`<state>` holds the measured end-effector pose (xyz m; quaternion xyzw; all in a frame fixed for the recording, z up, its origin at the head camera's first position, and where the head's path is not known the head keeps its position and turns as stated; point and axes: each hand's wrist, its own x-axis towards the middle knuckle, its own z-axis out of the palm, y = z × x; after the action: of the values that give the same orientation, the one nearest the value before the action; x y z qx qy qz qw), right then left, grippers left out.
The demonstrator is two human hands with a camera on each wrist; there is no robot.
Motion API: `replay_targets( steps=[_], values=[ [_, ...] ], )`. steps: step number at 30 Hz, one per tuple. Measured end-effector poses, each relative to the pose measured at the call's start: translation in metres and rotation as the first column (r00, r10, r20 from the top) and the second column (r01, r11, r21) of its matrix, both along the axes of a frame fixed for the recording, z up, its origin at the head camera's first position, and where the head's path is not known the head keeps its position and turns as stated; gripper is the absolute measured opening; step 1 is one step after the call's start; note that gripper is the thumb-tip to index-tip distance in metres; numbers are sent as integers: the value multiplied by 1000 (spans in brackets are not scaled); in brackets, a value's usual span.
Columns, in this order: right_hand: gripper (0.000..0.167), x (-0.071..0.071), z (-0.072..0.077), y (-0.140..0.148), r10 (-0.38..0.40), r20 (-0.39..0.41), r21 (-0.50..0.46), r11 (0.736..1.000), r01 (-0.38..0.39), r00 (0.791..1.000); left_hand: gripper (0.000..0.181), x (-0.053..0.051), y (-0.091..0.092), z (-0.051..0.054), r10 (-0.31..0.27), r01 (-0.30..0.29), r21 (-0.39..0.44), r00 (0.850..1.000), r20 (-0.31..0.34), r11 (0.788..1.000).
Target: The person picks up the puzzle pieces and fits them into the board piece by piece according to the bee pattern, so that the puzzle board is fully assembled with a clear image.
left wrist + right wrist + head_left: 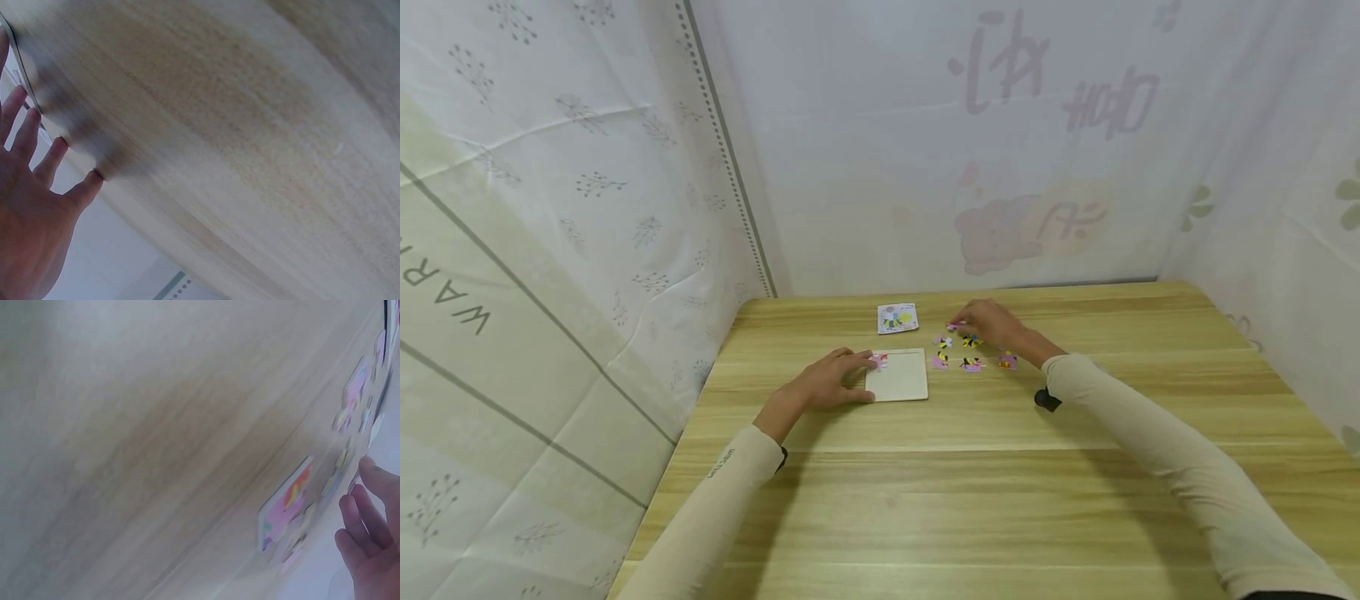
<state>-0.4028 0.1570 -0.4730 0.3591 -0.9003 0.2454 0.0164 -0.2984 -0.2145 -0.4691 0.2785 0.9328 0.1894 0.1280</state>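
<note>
A white puzzle tray (pixel 898 377) lies on the table, with one pink puzzle piece (pixel 879 362) in its upper left corner. My left hand (pixel 832 380) touches the tray's left side, its thumb by the lower corner; the left wrist view shows this hand (pixel 37 187) with fingers spread and fairly straight. Behind the loose pieces, my right hand (pixel 992 323) pinches a small pink puzzle piece (pixel 955 326) between thumb and fingers. In the right wrist view, the hand (pixel 375 519) holds a thin piece seen nearly edge-on. Below it lie several loose pieces, including a bee-patterned one (pixel 972 364).
A square picture card (pixel 897 317) with a bee and a yellow shape lies behind the tray. Another pink and orange piece (pixel 1007 359) is rightmost among the loose ones. The wooden table (pixel 925 500) ends at a printed curtain (pixel 880 167) at the back and left.
</note>
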Motion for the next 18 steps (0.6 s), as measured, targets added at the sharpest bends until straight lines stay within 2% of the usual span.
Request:
replay_targets(
  steps=[5, 13, 18],
  values=[
    [21, 8, 3, -8, 28, -27, -6, 1000, -28, 999, 72, -1, -2, -2, -7, 7, 2, 1000, -17, 1000],
    [20, 18, 8, -25, 24, 7, 5, 1000, -24, 1000, 73, -2, -2, -3, -4, 4, -3, 1000, -11, 1000],
    [19, 23, 7, -33, 54, -28, 0, 999, -55, 998, 72, -3, -1, -2, -10, 10, -1, 1000, -14, 1000]
  ],
)
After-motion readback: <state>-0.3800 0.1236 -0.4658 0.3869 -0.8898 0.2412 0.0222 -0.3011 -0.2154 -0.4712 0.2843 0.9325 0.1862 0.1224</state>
